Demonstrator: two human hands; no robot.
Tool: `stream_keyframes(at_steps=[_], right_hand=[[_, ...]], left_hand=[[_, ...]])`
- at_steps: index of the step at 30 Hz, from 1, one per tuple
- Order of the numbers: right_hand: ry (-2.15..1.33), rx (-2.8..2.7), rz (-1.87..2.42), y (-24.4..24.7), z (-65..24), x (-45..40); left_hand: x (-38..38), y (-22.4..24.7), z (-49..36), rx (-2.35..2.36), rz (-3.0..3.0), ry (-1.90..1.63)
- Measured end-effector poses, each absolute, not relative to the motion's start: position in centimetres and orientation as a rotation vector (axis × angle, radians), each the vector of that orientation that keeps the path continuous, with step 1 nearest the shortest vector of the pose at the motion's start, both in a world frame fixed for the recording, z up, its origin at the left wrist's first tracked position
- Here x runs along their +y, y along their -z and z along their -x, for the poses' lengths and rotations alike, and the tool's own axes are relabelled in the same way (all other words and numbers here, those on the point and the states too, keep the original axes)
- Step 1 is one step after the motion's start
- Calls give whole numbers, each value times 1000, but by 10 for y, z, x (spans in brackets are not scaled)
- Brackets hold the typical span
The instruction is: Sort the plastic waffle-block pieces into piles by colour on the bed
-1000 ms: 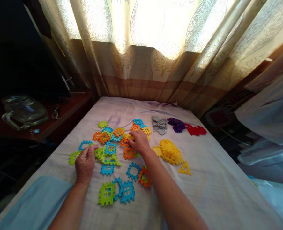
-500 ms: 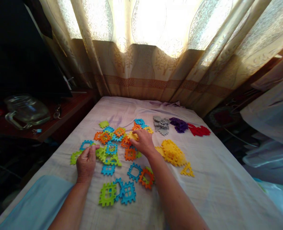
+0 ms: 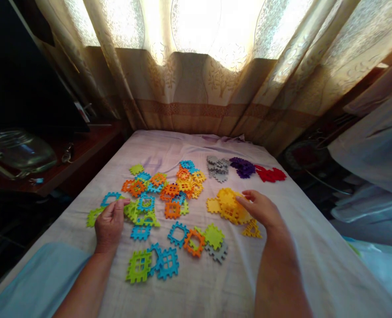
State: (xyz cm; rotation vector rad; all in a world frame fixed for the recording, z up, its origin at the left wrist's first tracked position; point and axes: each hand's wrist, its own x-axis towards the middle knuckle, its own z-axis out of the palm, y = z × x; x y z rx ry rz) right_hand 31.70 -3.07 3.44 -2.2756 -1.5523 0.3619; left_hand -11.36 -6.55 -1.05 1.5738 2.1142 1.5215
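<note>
My left hand (image 3: 109, 223) is closed with curled fingers at the left side of the mixed pieces; whether anything is inside is hidden. Beside its fingertips lie green toothed plastic building pieces (image 3: 132, 215) and a blue frame piece (image 3: 146, 203). On the other side, my right hand (image 3: 260, 206) is at the right edge of a heap of yellow building pieces (image 3: 228, 198). Its thumb and fingers are apart, fingertips at the heap. A yellow triangular piece (image 3: 252, 229) lies just below. Orange window pieces (image 3: 172, 210) and more yellow ones (image 3: 184, 183) lie mid-bed.
Grey (image 3: 218, 168), purple (image 3: 242, 168) and red pieces (image 3: 270, 173) form separate piles at the back right. Nearer me are a green square piece (image 3: 138, 266) and a blue window piece (image 3: 168, 263). A glass jug (image 3: 20, 152) stands on the left table.
My right hand has moved right from the mixed pieces, where it held a yellow piece, to the yellow heap. My left hand keeps its place among the pieces; the view has shifted slightly.
</note>
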Motion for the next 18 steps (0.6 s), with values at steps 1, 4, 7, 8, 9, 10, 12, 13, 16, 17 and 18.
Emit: stream_keyframes(at_steps=[1,4,7,8,9,10,12,13,16,17,18], right_hand=[[-384,-1554,2279,-34,-316,-30],[-438,-1522,2342,-36,-314,-28],[-527,-1506,2410,-41,-316,-30],[-548,-1511,2417,-43,-318,-31],[-549,-1520,2416,-45,-319,-32],[-527,-1530,2410,-47,-320,-33],[-455,-1549,2401,-50,-324,-35],[-427,-1552,2406,-50,-326,-37],[-444,-1556,2414,-44,-337,-42],[-427,-1556,2356,-41,-340,-43],[-426,-1547,2296,-39,-342,-44]], left_hand=[[-65,11,114,2114,-1575,-1519],[-65,11,115,2103,-1567,-1517],[-65,11,115,2098,-1557,-1522],[-65,11,114,2099,-1556,-1523],[-65,11,114,2098,-1558,-1523],[-65,11,114,2098,-1559,-1523],[-65,12,114,2095,-1554,-1529],[-65,12,114,2090,-1551,-1535],[-65,11,114,2076,-1546,-1542],[-64,11,114,2075,-1550,-1540],[-65,10,113,2078,-1554,-1536]])
